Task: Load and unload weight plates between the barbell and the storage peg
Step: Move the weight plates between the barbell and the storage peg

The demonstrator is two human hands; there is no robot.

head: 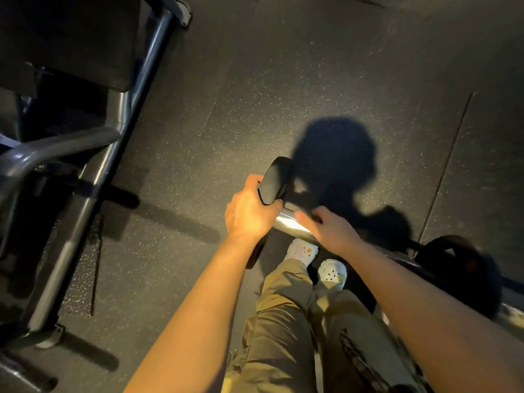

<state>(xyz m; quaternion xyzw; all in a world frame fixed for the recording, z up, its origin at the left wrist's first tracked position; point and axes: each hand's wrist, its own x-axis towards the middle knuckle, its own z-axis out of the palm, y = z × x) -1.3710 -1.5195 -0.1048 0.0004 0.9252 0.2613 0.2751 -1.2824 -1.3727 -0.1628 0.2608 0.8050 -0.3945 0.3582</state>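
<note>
The left hand [251, 208] curls its fingers around the rim of a black weight plate [274, 181], which stands on edge at the tip of the barbell sleeve [289, 222], above the speckled rubber floor [241, 109]. The right hand [326, 226] rests on top of the shiny sleeve just beside the plate, fingers spread and relaxed rather than clenched. More dark plates [465, 268] sit further along the bar at the right, and a grey steel rack frame [93, 177] stands well apart at the left.

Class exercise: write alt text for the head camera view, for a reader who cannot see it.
A person's left hand grips the rim of a black weight plate at the end of a chrome barbell sleeve, while the right hand rests on the sleeve, above a speckled rubber floor.
</note>
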